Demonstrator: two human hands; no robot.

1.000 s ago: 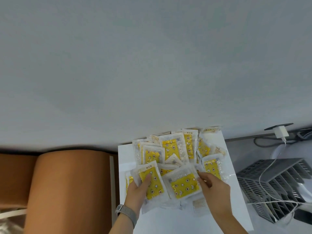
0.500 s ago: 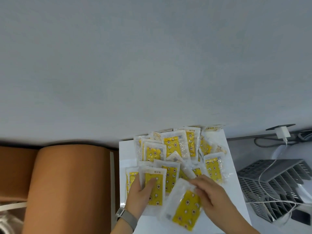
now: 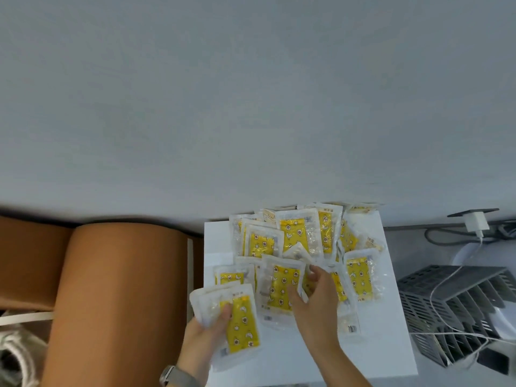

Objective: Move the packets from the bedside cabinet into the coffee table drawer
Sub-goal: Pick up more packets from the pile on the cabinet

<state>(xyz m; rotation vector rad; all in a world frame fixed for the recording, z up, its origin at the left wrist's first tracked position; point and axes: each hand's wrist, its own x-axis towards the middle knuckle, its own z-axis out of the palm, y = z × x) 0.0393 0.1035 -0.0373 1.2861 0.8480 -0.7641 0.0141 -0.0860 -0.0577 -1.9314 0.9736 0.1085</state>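
**Both hands on the packets at the bedside cabinet**

The white bedside cabinet stands against a pale grey wall, and its top is covered with a loose heap of packets, clear plastic with yellow printed panels. They overlap one another from the far edge down toward the middle of the top.

The left hand is at the near left corner of the cabinet. Its fingers and thumb are curled round a small stack of packets, the thumb pressed on the top one. That stack is lifted partly off the left edge of the top and tilts slightly. A grey watch sits on the left wrist.

The right hand reaches in from the near right and lies on a packet in the middle, thumb on its yellow face and fingers bent over its right edge, gripping it. This packet lies on others beneath it.

To the left of the cabinet is a brown padded headboard. To the right, on the floor, lies a grey slotted rack with a white cable trailing over it. A white charger is plugged in at the wall, far right.
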